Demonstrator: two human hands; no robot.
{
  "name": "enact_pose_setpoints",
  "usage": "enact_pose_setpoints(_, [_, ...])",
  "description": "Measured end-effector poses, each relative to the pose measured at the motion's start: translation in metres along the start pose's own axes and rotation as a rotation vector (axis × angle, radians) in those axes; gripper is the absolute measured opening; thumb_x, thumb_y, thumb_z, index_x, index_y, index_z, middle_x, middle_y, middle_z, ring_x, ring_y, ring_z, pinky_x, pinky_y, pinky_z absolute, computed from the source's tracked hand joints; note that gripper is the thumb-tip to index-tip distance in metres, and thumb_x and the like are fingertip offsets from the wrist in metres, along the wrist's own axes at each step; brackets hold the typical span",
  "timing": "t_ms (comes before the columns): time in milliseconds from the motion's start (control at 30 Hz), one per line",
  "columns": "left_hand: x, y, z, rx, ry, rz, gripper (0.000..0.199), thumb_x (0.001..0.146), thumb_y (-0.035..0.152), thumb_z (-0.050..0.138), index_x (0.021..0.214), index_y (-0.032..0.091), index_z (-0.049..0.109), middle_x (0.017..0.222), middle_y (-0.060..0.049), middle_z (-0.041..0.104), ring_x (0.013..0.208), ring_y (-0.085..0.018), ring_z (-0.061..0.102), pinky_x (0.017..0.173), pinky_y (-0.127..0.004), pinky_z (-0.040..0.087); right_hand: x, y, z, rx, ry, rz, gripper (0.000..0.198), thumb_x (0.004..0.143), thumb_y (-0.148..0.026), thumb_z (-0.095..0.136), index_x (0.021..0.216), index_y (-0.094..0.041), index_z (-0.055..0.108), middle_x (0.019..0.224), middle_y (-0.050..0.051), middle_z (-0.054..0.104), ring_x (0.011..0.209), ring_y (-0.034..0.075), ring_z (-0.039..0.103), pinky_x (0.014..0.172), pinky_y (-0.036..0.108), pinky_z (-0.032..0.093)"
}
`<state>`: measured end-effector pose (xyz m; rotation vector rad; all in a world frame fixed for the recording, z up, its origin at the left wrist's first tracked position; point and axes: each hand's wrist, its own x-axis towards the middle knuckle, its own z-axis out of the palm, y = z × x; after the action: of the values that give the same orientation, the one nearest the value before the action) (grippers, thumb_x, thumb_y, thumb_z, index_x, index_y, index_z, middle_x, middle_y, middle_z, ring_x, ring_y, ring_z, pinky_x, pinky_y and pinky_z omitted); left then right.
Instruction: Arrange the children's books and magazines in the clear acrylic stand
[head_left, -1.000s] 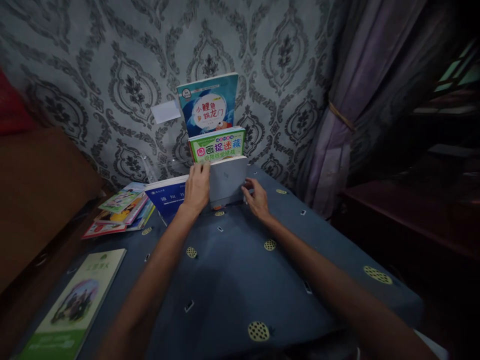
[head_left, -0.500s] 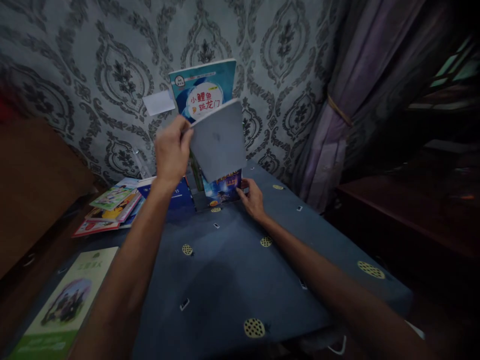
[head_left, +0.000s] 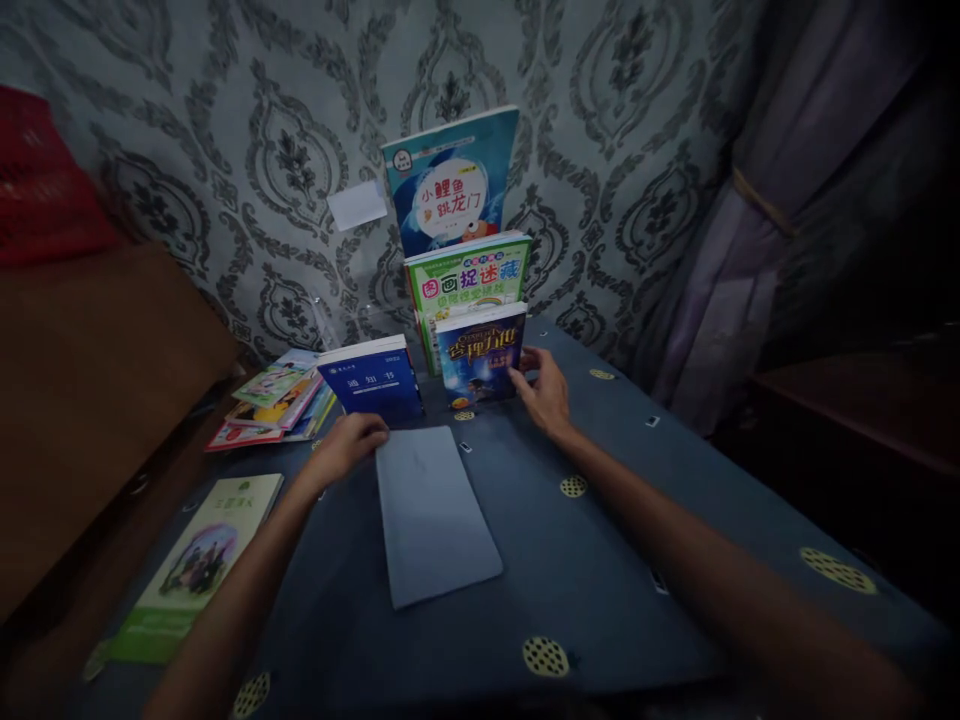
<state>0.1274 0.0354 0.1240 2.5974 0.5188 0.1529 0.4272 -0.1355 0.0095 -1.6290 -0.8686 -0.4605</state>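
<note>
My left hand [head_left: 347, 447] is closed on the upper left corner of a plain grey notebook [head_left: 435, 515], low over the table or lying on it; I cannot tell which. At the right edge of a dark blue storybook [head_left: 484, 362], my right hand [head_left: 543, 392] grips with its thumb in front. That book stands upright before a green picture book [head_left: 469, 275]. Behind both rises a taller teal book [head_left: 450, 195] with a red-lettered title. Left of the storybook, a blue book with white lettering [head_left: 375, 385] leans back, close above my left hand.
A pile of colourful books [head_left: 274, 405] lies at the back left. Nearer me lies a pale green book [head_left: 202, 560]. The table has a dark blue patterned cloth [head_left: 600, 620]. A brown box [head_left: 97, 400] is at the left, a patterned wall behind, and a tied curtain [head_left: 720, 280] at the right.
My left hand has brought the grey notebook down and toward me from in front of the standing books, uncovering the green book and the storybook. My right hand still grips the storybook's edge.
</note>
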Motion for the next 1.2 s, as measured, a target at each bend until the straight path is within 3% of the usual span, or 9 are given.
enact_pose_setpoints(133, [-0.001,0.002,-0.02,0.535,0.459,0.109,0.024,0.096,0.033,0.053,0.111,0.018,0.065,0.11,-0.014,0.069,0.106,-0.029,0.064,0.091,-0.04,0.05,0.012,0.002,0.0,0.001,0.047,-0.033,0.054,0.087,-0.051,0.063,0.132,-0.021,0.054,0.118,0.014,0.063,0.107,0.031,0.062,0.079,0.047,0.056])
enact_pose_setpoints(200, [0.011,0.008,-0.035,0.704,0.56,0.167,0.042,0.094,0.041,0.059,0.128,0.017,0.057,0.126,-0.019,0.063,0.119,-0.034,0.057,0.099,-0.045,0.045,0.02,0.003,0.002,0.031,0.033,-0.032,0.057,0.086,-0.055,0.064,0.132,-0.023,0.055,0.121,0.014,0.064,0.111,0.032,0.061,0.086,0.05,0.054])
enact_pose_setpoints(333, [0.042,0.011,-0.053,0.815,0.403,0.184,0.065,0.09,0.044,0.065,0.142,0.013,0.043,0.136,-0.022,0.057,0.128,-0.036,0.053,0.105,-0.046,0.039,0.038,0.005,0.006,0.119,-0.009,0.008,0.056,0.084,-0.061,0.065,0.125,-0.023,0.061,0.12,0.012,0.068,0.11,0.032,0.063,0.092,0.053,0.051])
enact_pose_setpoints(567, [0.066,0.003,-0.067,0.694,0.223,0.109,0.033,0.09,0.047,0.064,0.11,0.021,0.059,0.112,-0.009,0.07,0.106,-0.028,0.065,0.086,-0.032,0.047,0.057,-0.003,0.011,0.224,-0.046,-0.007,0.058,0.082,-0.061,0.068,0.127,-0.026,0.059,0.124,0.01,0.067,0.114,0.03,0.062,0.096,0.051,0.051])
enact_pose_setpoints(733, [0.064,0.004,-0.071,0.732,0.24,0.165,0.031,0.091,0.044,0.064,0.111,0.021,0.058,0.11,-0.009,0.069,0.104,-0.028,0.064,0.085,-0.034,0.049,0.055,-0.013,0.008,0.23,-0.019,-0.01,0.064,0.079,-0.06,0.072,0.13,-0.025,0.056,0.13,0.011,0.064,0.122,0.031,0.059,0.106,0.055,0.046])
enact_pose_setpoints(833, [0.06,0.018,-0.053,0.73,0.426,0.289,0.039,0.089,0.037,0.067,0.122,0.018,0.056,0.123,-0.015,0.065,0.115,-0.032,0.059,0.097,-0.044,0.047,0.052,-0.023,0.004,0.235,0.02,-0.008,0.062,0.082,-0.056,0.07,0.134,-0.025,0.055,0.136,0.013,0.061,0.126,0.031,0.057,0.108,0.055,0.045])
enact_pose_setpoints(933, [0.054,0.04,-0.011,0.501,0.567,0.43,0.037,0.096,0.029,0.055,0.131,0.017,0.052,0.123,-0.016,0.065,0.117,-0.03,0.06,0.102,-0.045,0.049,0.048,-0.033,0.001,0.276,0.038,-0.005,0.059,0.087,-0.052,0.068,0.137,-0.025,0.054,0.138,0.014,0.06,0.125,0.03,0.059,0.108,0.054,0.047])
enact_pose_setpoints(1033, [0.055,0.058,0.041,0.129,0.516,0.444,0.054,0.1,0.027,0.046,0.15,0.014,0.033,0.136,-0.018,0.06,0.127,-0.026,0.058,0.105,-0.039,0.051,0.044,-0.04,0.001,0.338,0.047,0.037,0.058,0.086,-0.05,0.069,0.137,-0.025,0.055,0.136,0.013,0.062,0.121,0.029,0.061,0.108,0.052,0.047])
enact_pose_setpoints(1200, [0.084,0.067,0.096,-0.383,0.43,0.235,0.076,0.094,0.024,0.049,0.159,0.008,0.013,0.162,-0.024,0.03,0.151,-0.032,0.031,0.122,-0.05,0.033,0.036,-0.044,0.003,0.417,0.042,0.183,0.06,0.084,-0.051,0.072,0.135,-0.023,0.059,0.136,0.012,0.064,0.122,0.029,0.062,0.109,0.05,0.047])
